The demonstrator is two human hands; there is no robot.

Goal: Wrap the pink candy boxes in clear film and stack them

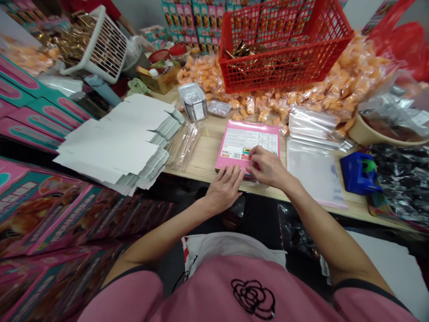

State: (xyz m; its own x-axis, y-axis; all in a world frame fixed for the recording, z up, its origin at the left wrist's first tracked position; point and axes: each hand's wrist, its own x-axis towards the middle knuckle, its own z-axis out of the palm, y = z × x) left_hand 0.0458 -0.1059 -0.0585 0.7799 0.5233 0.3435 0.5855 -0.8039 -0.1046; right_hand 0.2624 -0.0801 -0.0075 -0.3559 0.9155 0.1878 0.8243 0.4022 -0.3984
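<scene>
So on the far left there's a stack of pink and teal boxes (40,112) standing next to the bench (209,158). Then a big fanned pile of flat white cardboard blanks (114,134) sits at the bench's front edge, with a white basket (103,44) full of gold-coloured packets tipped on its side further back. Right of the blanks there's a bunch of thin clear-wrapped sticks (186,145) lying near the front edge, and a stack of foil trays (193,102) behind them. Next comes the pink box (250,141), lying flat at the middle of the front edge, label side up. The left hand (226,185) is laid on its near left corner, fingers stretched out and close together, not gripping. The right hand (266,167) is on the near right part, fingers curled and bunched at the box; can't tell if they're pinching anything. Behind it, a red basket (284,67) sits among loads of wrapped orange pieces (338,85) toward the back edge. Just right of the box are clear plastic bags (311,170) lying flat, then a blue tape dispenser (358,173), then a heap of black wrapped packets (400,179) at the right end.
</scene>
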